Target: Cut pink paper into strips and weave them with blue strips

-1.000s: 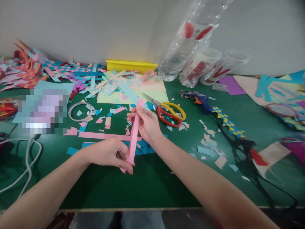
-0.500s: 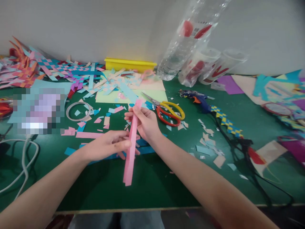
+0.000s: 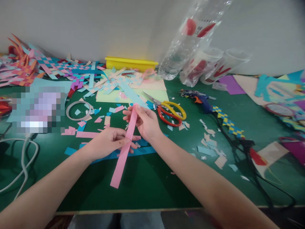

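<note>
A long pink paper strip [image 3: 124,152] runs slantwise over the green table [image 3: 152,187], held in both hands. My right hand [image 3: 145,122] pinches its far end. My left hand [image 3: 108,143] pinches the strip near its middle between thumb and fingers, and the near end hangs free toward the table's front edge. Under the hands lie another pink strip [image 3: 88,135] and blue strips [image 3: 140,150] flat on the table.
Red and yellow scissors [image 3: 170,111] lie just right of my right hand. A tape ring [image 3: 78,110], paper scraps, woven paper pieces [image 3: 59,68], a yellow tray [image 3: 131,63], a plastic bottle [image 3: 186,44], cups [image 3: 214,65], a glue gun [image 3: 201,100] with cable, and a white cable [image 3: 21,165] surround the spot.
My left hand slid up from the strip's near end to its middle. The strip's near end came free, opened out flat and swung toward the left.
</note>
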Demonstrator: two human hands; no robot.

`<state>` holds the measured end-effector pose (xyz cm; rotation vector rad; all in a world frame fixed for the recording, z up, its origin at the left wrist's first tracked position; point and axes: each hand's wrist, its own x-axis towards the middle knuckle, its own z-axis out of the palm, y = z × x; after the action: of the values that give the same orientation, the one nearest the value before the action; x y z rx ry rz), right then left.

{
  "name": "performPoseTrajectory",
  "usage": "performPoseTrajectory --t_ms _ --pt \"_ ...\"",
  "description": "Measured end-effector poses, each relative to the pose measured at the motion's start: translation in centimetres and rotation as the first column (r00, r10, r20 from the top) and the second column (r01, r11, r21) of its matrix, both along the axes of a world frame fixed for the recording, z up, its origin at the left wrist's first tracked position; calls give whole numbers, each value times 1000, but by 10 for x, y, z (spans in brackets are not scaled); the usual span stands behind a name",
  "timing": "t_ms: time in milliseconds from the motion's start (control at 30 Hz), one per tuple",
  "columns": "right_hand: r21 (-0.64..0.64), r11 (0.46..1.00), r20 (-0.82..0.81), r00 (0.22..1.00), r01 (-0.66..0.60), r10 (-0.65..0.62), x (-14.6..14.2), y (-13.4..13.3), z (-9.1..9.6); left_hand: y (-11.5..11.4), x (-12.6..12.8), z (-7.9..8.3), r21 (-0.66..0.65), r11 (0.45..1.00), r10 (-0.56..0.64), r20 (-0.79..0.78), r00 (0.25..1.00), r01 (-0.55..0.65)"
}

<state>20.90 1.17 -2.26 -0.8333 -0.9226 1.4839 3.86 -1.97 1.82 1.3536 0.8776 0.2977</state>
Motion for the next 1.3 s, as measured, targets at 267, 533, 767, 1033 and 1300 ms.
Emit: performPoseTrajectory --t_ms 267,533,767,1033,1300 --pt "-4 998 -48 997 55 -56 -2 4 -3 -2 2 -5 101 993 -49 -84 995 57" --pt "-27 997 -61 996 68 -70 -3 2 -2 0 -1 -6 48 993 -106 -49 993 108" --pt "0 997 -32 997 75 -75 -3 6 -7 -2 1 -1 71 994 -82 -11 997 83" --pt "62 998 108 994 -18 12 -5 0 -3 -4 9 -7 15 990 143 15 990 -143" --pt "59 998 99 995 -26 20 -5 -2 1 -3 9 -7 36 978 205 -14 979 -204"
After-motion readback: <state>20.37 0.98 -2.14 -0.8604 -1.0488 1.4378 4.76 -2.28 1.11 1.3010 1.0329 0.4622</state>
